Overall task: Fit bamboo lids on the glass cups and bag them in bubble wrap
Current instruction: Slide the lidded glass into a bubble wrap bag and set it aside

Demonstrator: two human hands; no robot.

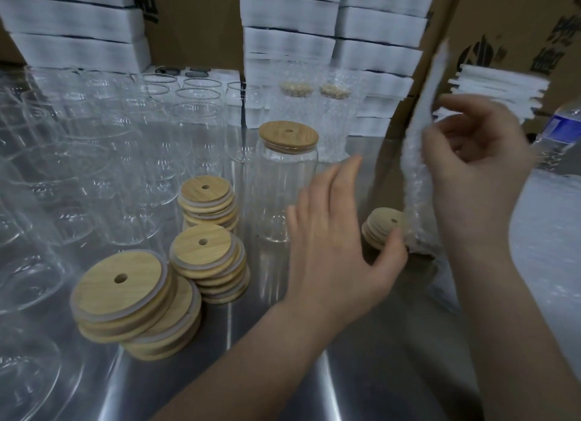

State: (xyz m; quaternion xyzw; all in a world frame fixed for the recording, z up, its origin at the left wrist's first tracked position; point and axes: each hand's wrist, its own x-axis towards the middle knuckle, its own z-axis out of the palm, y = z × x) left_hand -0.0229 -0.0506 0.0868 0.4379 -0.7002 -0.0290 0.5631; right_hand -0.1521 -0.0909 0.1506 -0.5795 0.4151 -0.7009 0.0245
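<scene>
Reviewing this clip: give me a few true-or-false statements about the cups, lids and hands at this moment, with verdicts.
1. The right hand holds a bubble wrap bag. True.
2. The lidded cup is already in bubble wrap. False: it stands bare on the table.
3. Two wrapped cups stand behind it. True.
4. The left hand grips a glass. False: its fingers are straight and hold no glass.
5. The glasses at left all carry lids. False: they are open; spare lids lie in stacks.
</scene>
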